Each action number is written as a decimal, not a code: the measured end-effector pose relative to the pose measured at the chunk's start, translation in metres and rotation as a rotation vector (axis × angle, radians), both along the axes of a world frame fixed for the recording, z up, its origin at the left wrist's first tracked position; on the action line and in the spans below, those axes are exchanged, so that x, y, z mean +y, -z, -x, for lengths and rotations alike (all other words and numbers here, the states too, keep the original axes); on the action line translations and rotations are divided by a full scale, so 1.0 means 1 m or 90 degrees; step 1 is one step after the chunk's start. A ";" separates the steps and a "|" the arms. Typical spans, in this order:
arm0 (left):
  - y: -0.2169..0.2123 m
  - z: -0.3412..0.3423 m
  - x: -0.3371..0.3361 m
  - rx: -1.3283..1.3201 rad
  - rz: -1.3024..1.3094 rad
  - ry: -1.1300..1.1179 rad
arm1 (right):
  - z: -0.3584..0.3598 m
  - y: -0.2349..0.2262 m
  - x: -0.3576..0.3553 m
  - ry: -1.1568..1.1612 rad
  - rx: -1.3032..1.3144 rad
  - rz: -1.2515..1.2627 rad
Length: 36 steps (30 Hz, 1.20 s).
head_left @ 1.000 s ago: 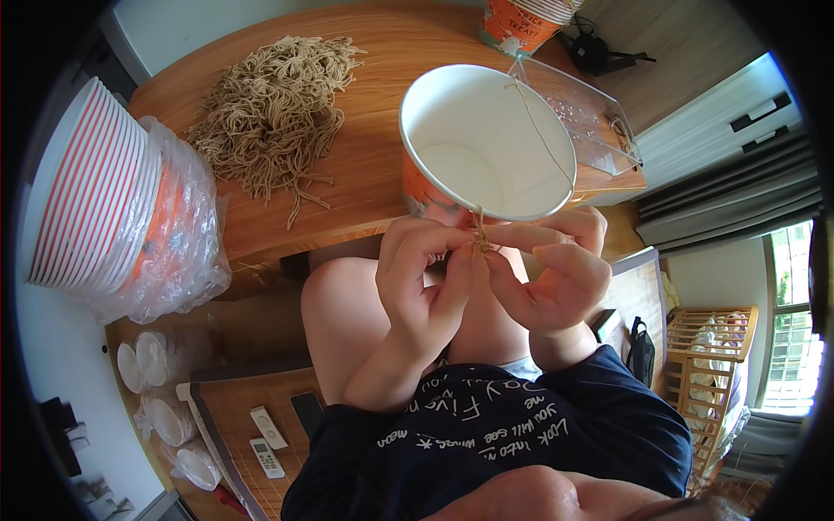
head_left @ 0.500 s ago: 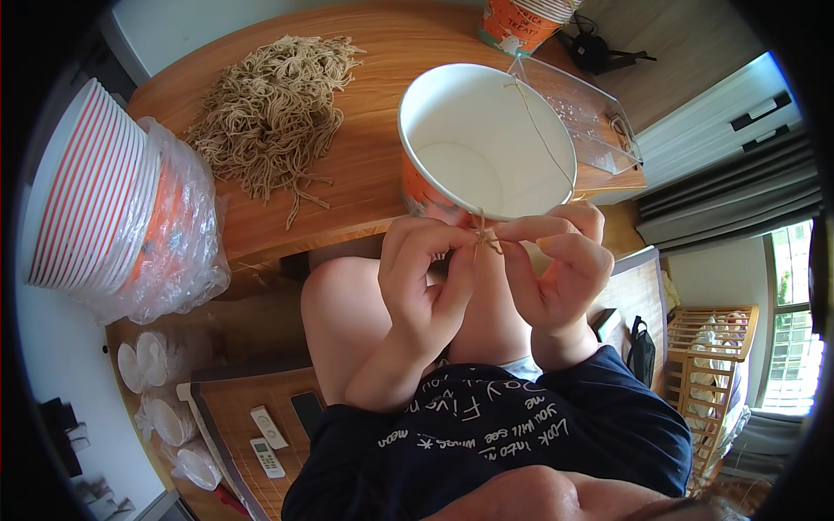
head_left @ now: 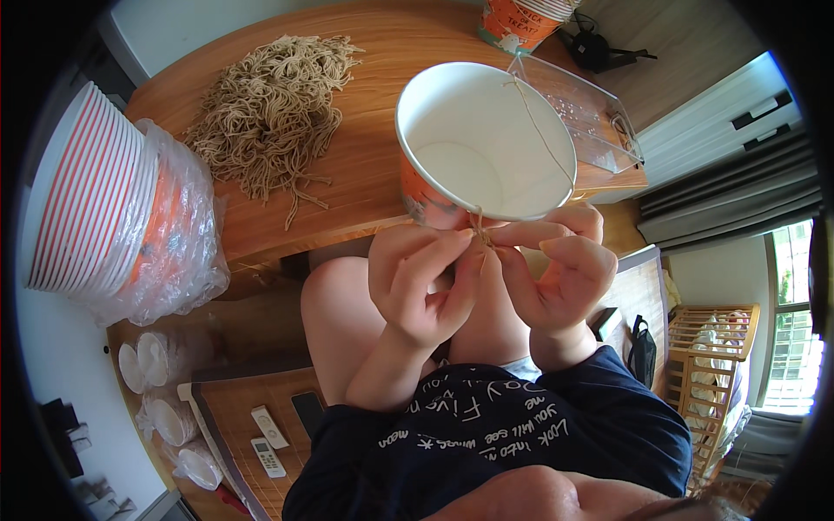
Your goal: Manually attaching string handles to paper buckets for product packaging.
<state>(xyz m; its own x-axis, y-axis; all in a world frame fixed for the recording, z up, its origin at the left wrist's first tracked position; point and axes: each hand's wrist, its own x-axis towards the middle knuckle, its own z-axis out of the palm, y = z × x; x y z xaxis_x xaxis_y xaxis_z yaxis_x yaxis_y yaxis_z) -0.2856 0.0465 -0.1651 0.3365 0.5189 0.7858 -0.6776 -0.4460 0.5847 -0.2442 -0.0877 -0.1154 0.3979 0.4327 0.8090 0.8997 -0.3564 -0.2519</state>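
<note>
An orange paper bucket [head_left: 473, 143] with a white inside stands at the table's near edge, its mouth tilted toward me. A thin tan string [head_left: 540, 128] runs across the mouth from the far rim to the near right rim. At the near rim, my left hand [head_left: 424, 282] and my right hand [head_left: 556, 265] meet, each pinching the string around a small knot. The fingertips sit just below the rim. Left of the bucket, a heap of cut tan strings [head_left: 269, 117] lies on the wooden table [head_left: 382, 95].
A plastic-wrapped stack of buckets [head_left: 130, 208] stands at the left. Behind the bucket are a clear tray [head_left: 582, 117] with small white bits and another bucket stack [head_left: 521, 24]. Wrapped white stacks [head_left: 165, 417], two remotes [head_left: 268, 443] and a phone [head_left: 307, 415] lie lower left.
My left hand has shifted slightly left, drawing its fingertips a little away from the knot. The bucket has tilted or moved very slightly left. My right hand stays nearly where it was.
</note>
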 end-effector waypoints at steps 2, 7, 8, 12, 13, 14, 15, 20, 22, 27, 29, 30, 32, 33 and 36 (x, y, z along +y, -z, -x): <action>0.002 0.001 0.003 0.007 -0.076 -0.050 | 0.000 0.000 -0.001 -0.001 -0.002 0.002; 0.003 0.001 0.003 0.040 -0.097 -0.055 | -0.001 0.002 -0.002 -0.006 -0.011 0.008; 0.003 0.001 0.002 0.046 -0.091 -0.061 | -0.001 0.003 -0.002 -0.006 -0.011 0.008; 0.004 -0.001 0.000 0.040 -0.070 -0.050 | -0.001 0.003 -0.001 -0.031 -0.003 0.001; 0.004 0.000 0.000 0.044 -0.052 -0.034 | 0.000 0.002 -0.001 -0.049 0.010 0.002; 0.004 0.000 -0.001 0.049 -0.034 -0.018 | 0.000 0.002 -0.001 -0.049 0.010 0.002; 0.003 0.001 -0.001 0.049 -0.034 -0.017 | 0.000 0.002 -0.001 -0.045 0.015 0.003; 0.004 0.006 -0.003 0.105 0.170 0.196 | 0.000 0.000 0.002 0.013 0.000 0.017; 0.003 0.009 -0.003 0.120 0.226 0.246 | -0.001 -0.001 0.004 0.018 -0.007 0.010; 0.005 0.009 0.000 0.124 0.293 0.327 | -0.003 0.001 0.005 -0.001 -0.028 -0.007; 0.004 0.009 0.001 0.147 0.248 0.287 | -0.003 0.001 0.006 -0.001 -0.031 -0.005; 0.004 0.009 0.001 0.147 0.248 0.287 | -0.003 0.002 0.006 0.000 -0.026 -0.006; 0.003 0.009 0.000 0.175 0.222 0.234 | -0.003 0.001 0.005 0.002 -0.022 -0.006; 0.003 0.009 0.000 0.175 0.222 0.235 | -0.004 0.001 0.005 -0.001 -0.022 -0.006; 0.004 0.008 0.000 0.172 0.220 0.233 | -0.004 0.000 0.006 -0.004 -0.024 -0.005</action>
